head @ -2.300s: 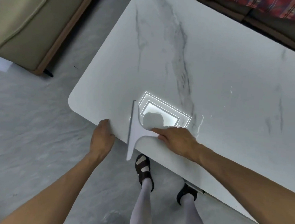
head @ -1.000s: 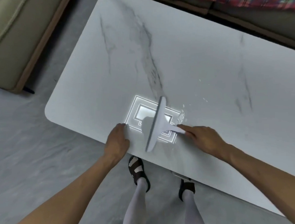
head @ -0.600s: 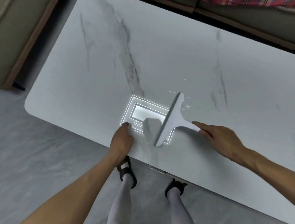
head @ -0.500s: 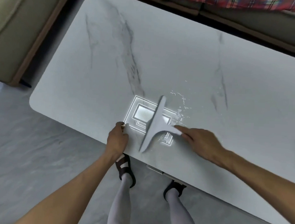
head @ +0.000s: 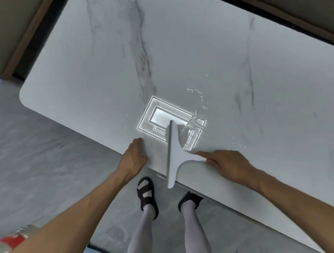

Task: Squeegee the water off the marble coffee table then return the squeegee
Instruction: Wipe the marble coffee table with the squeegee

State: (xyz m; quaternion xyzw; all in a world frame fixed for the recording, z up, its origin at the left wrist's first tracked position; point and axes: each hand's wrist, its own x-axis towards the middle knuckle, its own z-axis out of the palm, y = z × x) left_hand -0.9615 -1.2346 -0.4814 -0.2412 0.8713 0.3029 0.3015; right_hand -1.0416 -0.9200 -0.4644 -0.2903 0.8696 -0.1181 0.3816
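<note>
Gripping squeegee (head: 173,151), right hand (head: 228,166), table (head: 204,51) edge.

Both bare forearms reach forward and up from the lower corners of the view toward the near edge of the marble coffee table (head: 204,51). The left hand (head: 134,156) lies at that edge, palm down, fingers curled over the rim onto the top, wrist just off the table. The right hand (head: 227,165) rests on the tabletop a little inside the same edge, knuckles up, closed around the handle of the squeegee (head: 173,153), index finger stretched along it toward the left hand. The two hands are near each other but apart.
</note>
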